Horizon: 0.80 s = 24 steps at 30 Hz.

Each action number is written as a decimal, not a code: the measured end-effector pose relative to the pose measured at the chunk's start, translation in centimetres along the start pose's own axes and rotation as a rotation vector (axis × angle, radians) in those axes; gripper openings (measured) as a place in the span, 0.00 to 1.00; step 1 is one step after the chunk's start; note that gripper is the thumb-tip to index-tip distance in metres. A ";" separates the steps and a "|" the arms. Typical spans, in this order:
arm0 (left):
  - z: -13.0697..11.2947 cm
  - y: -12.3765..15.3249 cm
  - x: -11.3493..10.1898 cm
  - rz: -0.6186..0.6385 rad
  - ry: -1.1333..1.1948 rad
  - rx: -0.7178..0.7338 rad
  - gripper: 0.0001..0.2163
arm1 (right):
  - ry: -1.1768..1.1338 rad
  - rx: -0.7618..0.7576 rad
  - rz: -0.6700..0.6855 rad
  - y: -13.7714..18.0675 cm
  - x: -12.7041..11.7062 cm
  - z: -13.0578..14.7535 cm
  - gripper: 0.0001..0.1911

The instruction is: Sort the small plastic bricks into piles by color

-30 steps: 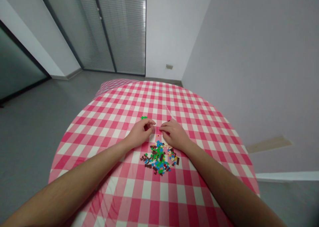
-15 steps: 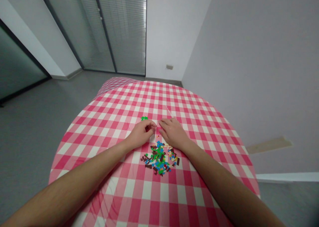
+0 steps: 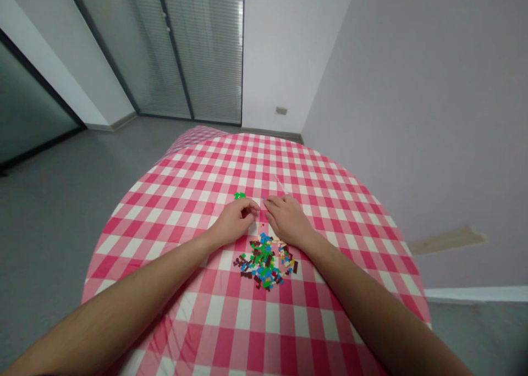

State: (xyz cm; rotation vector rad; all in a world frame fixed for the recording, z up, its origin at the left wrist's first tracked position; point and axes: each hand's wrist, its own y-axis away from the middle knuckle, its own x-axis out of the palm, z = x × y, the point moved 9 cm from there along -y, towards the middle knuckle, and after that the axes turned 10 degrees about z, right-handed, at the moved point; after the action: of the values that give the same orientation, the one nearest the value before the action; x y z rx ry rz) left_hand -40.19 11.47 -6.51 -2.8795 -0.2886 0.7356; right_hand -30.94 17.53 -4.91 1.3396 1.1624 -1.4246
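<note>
My left hand [image 3: 236, 220] is curled above the checked tablecloth, a gap showing between its thumb and bent fingers. Nothing can be made out inside it. Facing it, my right hand [image 3: 287, 217] rests low over the cloth with fingers stretched out and thumb apart. A tiny blue piece [image 3: 264, 198] shows at its fingertips. Between my wrists lies a loose heap of small building bricks [image 3: 264, 266] in green, blue, brown, white and yellow. Several green bricks [image 3: 239, 195] sit just beyond my left hand. A small red piece [image 3: 263, 225] lies between the hands.
The round table wears a red-and-white checked cloth [image 3: 198, 321]. A thin pale strip [image 3: 280, 184] lies on it beyond my right hand. A glass partition with blinds [image 3: 206, 51] stands behind, and a grey wall [image 3: 433, 117] rises on the right.
The tiny blue piece has come into sight at my right fingertips. Both hands stay nearly in place, and the heap looks the same.
</note>
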 end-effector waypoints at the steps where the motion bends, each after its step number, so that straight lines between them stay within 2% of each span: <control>1: -0.1 0.0 0.0 -0.001 -0.003 -0.003 0.11 | 0.012 0.000 0.008 -0.1 0.1 0.0 0.17; 7: -0.3 0.0 -0.1 0.001 -0.038 -0.010 0.11 | 0.036 -0.002 0.009 -0.1 0.1 0.0 0.17; 10: -0.9 0.1 0.2 0.047 -0.101 0.018 0.11 | 0.003 0.006 -0.006 0.0 0.0 -0.2 0.17; 17: -2.6 0.5 1.3 0.209 -0.211 0.119 0.11 | -0.294 -0.100 -0.077 1.0 -1.0 -0.5 0.12; 20: -3.0 0.8 1.6 0.263 -0.225 0.158 0.12 | -0.485 -0.136 -0.024 1.6 -1.1 -0.8 0.10; 24: -3.6 1.3 1.7 0.344 -0.235 0.203 0.12 | -0.721 -0.090 0.127 2.1 -0.4 -1.3 0.09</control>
State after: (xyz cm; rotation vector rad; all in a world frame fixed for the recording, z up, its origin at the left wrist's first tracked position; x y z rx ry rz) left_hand -36.78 10.27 -4.46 -2.6769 0.2503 1.0938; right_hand -28.64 18.32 -4.69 0.7111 0.6366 -1.5487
